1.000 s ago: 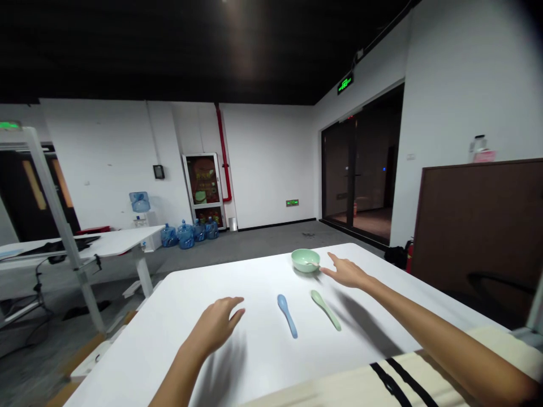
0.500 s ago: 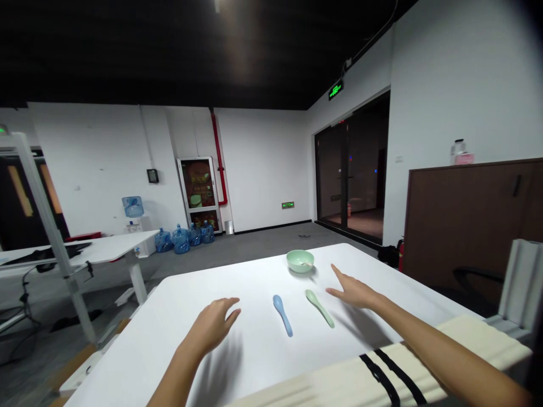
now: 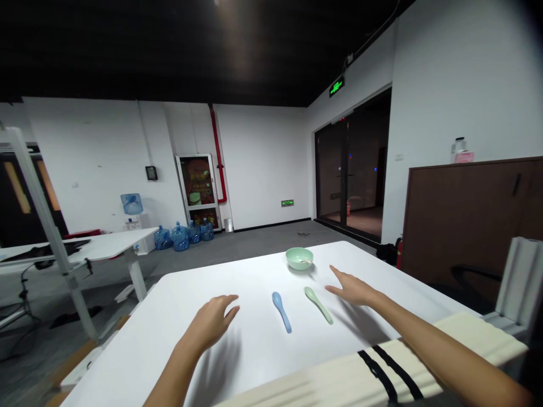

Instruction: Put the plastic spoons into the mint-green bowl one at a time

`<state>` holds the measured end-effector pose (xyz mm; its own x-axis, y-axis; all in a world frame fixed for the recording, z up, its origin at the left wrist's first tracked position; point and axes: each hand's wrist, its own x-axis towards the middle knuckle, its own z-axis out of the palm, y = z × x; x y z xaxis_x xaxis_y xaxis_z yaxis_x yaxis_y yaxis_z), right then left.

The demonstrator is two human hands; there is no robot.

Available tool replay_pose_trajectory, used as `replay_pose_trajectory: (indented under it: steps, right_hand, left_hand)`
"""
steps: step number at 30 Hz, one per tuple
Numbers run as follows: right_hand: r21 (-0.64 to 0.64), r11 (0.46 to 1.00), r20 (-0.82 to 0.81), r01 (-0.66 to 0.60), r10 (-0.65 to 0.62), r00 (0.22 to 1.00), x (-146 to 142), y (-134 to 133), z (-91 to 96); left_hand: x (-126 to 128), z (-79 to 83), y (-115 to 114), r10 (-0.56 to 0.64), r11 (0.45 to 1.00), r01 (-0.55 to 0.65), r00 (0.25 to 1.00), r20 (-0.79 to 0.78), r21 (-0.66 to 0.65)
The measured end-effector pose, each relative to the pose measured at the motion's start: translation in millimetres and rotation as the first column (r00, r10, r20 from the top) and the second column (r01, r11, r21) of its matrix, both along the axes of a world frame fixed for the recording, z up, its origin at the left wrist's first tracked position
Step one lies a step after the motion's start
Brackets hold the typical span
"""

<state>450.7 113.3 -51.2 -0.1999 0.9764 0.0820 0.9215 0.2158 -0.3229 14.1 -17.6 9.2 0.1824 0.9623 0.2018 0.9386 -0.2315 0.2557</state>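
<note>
Both of my hands rest on a white table (image 3: pixel 258 353). My left hand (image 3: pixel 211 324) lies palm down with its fingers loosely stretched, holding nothing, left of a blue spoon (image 3: pixel 281 311). A green spoon (image 3: pixel 318 304) lies beside the blue one. My right hand (image 3: pixel 353 290) is flat and open just right of the green spoon, fingers pointing toward a pale green bowl (image 3: pixel 299 258) that stands farther back. Something small and pale lies inside the bowl.
A cream cloth with black stripes (image 3: pixel 382 373) covers the table's near edge. A white desk (image 3: pixel 85 246) stands to the left, water bottles (image 3: pixel 182 234) by the far wall. A brown cabinet (image 3: pixel 466 220) and a white chair back (image 3: pixel 520 282) are on the right.
My right hand has drawn back from beside the bowl to the table right of the green spoon. The left hand has stayed in place. The view shifted slightly.
</note>
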Motion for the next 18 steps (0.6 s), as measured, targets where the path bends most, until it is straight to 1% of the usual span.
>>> replay_pose_trajectory:
  steps: [10, 18]
  right_hand:
    - [0.009, 1.000, -0.010, -0.002, 0.002, 1.000, -3.4, -5.6, 6.7]
    - [0.013, 1.000, -0.008, 0.004, -0.003, 1.000, -2.9, -4.7, 5.1]
  left_hand:
    - [2.8, 4.6, -2.4, 0.020, 1.000, -0.020, 1.000, 0.007, -0.023]
    - [3.0, 4.2, -2.6, 0.023, 1.000, -0.023, 1.000, 0.003, -0.018]
